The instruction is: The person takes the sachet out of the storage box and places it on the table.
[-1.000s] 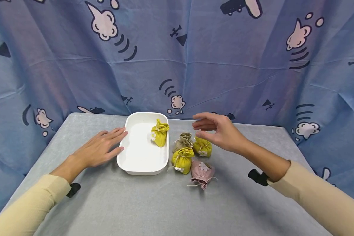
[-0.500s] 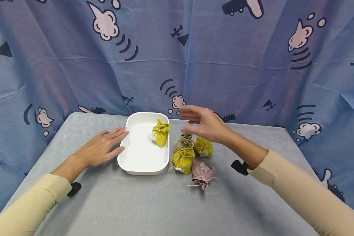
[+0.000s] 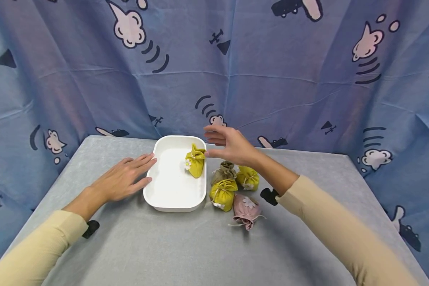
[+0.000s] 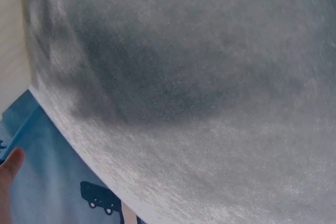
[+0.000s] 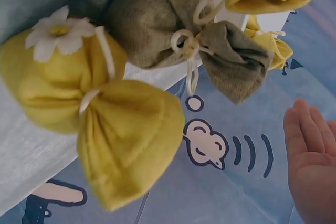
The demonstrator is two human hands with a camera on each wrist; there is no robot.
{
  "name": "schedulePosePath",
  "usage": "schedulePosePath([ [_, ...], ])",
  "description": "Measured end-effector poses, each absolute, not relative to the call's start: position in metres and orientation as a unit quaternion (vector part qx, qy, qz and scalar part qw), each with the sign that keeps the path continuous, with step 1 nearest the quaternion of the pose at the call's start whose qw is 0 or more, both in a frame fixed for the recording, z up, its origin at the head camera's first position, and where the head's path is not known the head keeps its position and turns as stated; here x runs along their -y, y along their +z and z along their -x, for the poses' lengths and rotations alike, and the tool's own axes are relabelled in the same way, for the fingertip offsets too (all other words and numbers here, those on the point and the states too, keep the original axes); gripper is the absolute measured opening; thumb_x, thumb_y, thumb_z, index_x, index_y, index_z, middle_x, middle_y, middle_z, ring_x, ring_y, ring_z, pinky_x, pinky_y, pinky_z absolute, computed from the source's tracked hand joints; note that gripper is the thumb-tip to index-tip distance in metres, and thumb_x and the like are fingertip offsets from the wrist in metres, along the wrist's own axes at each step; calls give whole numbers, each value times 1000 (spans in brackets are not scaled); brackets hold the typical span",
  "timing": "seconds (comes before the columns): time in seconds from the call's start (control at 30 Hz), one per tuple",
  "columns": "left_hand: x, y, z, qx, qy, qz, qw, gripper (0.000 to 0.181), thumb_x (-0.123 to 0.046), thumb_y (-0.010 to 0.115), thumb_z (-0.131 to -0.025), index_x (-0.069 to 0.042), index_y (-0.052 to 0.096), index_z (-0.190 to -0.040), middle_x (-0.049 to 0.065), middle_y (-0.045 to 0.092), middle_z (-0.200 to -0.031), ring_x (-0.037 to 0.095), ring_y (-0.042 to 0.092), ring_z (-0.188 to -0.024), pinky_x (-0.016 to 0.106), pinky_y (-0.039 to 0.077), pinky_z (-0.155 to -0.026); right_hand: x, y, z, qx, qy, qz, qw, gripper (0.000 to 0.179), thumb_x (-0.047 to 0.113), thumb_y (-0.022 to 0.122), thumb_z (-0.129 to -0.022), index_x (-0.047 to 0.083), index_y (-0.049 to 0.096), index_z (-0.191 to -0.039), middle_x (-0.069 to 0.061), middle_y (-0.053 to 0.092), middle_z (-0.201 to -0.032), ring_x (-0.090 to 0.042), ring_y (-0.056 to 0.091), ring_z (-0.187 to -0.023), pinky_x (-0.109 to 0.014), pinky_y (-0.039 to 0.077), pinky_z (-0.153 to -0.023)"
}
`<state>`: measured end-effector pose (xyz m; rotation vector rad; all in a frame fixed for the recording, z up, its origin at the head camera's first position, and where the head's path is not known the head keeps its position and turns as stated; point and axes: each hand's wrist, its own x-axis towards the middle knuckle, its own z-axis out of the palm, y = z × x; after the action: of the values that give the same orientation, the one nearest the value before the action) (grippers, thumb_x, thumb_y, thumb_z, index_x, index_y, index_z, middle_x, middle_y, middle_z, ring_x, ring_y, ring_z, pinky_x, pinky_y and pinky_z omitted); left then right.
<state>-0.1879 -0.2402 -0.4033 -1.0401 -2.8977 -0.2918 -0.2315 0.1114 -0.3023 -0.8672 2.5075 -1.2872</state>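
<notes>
In the head view a white rectangular tray [image 3: 169, 186] rests on the table, with a yellow drawstring pouch [image 3: 196, 163] lying at its right side. My left hand [image 3: 123, 178] lies along the tray's left edge, fingertips touching the rim. Over the right rim hovers my right hand [image 3: 232, 145], fingers extended and thumb apart, holding nothing; its thumb tip is near the pouch's tied neck. Right of the tray sit an olive-brown pouch [image 3: 224, 171], two yellow ones, the front yellow pouch [image 3: 223, 194] and the rear yellow pouch [image 3: 248, 178], and a pink pouch [image 3: 246, 206] with a white flower.
A grey cloth covers the table [image 3: 164, 246]. Behind it hangs a blue patterned curtain [image 3: 264, 99]. The right wrist view shows a yellow pouch [image 5: 68, 87] and the olive-brown pouch [image 5: 157, 24] close up.
My right hand has moved left, from above the loose pouches to the tray's right rim. The left hand and the pouches stay where they were.
</notes>
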Motion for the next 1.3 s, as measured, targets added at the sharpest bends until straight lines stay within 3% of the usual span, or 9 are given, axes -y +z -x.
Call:
schedulePosePath([
  [0.7, 241, -404, 190, 937, -103, 332, 18, 60, -38, 47, -105, -5, 36, -154, 16, 33, -159, 34, 35, -144, 57, 32, -109, -86, -323, 255, -855, -417, 281, 126, 65, 5, 78, -86, -3, 48, -142, -23, 53, -142, -33, 54, -129, -39, 45, -106],
  [1.3, 242, -405, 190, 937, -109, 332, 19, 62, -39, 47, -104, -5, 35, -154, 16, 31, -160, 31, 34, -145, 56, 32, -110, -68, -330, 266, -868, -382, 264, 176, 66, 2, 75, -88, -3, 43, -146, -22, 53, -142, -31, 55, -129, -31, 47, -102],
])
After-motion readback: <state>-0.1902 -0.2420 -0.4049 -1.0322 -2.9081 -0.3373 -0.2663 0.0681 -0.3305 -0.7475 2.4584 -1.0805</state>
